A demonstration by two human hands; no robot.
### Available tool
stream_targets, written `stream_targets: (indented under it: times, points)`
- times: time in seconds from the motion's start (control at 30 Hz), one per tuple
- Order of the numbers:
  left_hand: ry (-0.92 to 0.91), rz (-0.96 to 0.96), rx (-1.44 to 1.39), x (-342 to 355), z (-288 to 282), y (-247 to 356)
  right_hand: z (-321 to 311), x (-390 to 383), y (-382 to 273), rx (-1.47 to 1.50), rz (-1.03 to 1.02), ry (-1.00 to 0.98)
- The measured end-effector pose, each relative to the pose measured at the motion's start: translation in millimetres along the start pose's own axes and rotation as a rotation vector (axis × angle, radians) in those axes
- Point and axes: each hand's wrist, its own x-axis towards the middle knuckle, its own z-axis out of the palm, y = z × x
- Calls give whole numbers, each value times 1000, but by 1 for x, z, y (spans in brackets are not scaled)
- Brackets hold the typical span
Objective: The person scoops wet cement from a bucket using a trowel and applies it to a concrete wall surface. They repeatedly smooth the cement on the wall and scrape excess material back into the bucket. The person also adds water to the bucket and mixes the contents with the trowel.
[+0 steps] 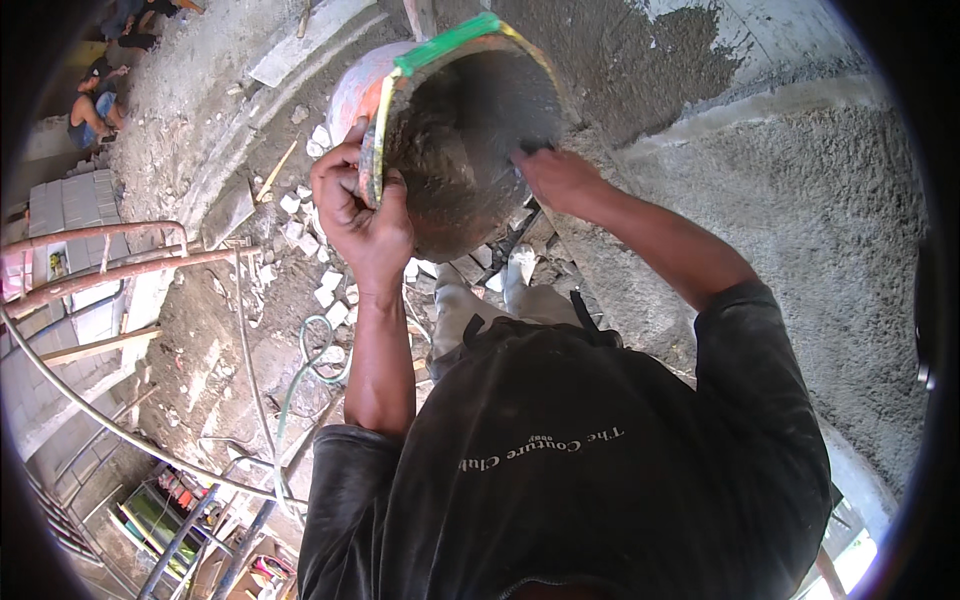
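Observation:
A round, worn bucket (363, 85) is tipped with its mouth toward me, its rim partly green and yellow. Wet grey mortar (440, 150) coats the inside. My left hand (365, 205) grips the left side of the rim, thumb and fingers closed around it. At the right side of the mouth is my right hand (562, 180), closed, its fingertips dark and partly hidden. Something dark and blurred lies by those fingers inside the bucket; I cannot make out what it is.
Broken white rubble (325, 290) covers the ground around my feet. A rough plastered surface (770, 230) rises on the right. Left are metal scaffold pipes (120, 265), a thin green hose (315, 350) and grey blocks (75, 215). A person (95, 105) sits at the far left.

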Motion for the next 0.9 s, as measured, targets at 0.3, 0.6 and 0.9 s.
stream_targets:
  times: [0.3, 0.6, 0.9]
  points:
    - [366, -432, -118, 9, -21, -50, -45, -17, -31, 350, 41, -9]
    - [728, -619, -269, -58, -99, -98, -67, 0, 101, 914, -47, -137]
    - [661, -593, 16, -88, -141, -76, -244, -26, 276, 487, 360, 823]
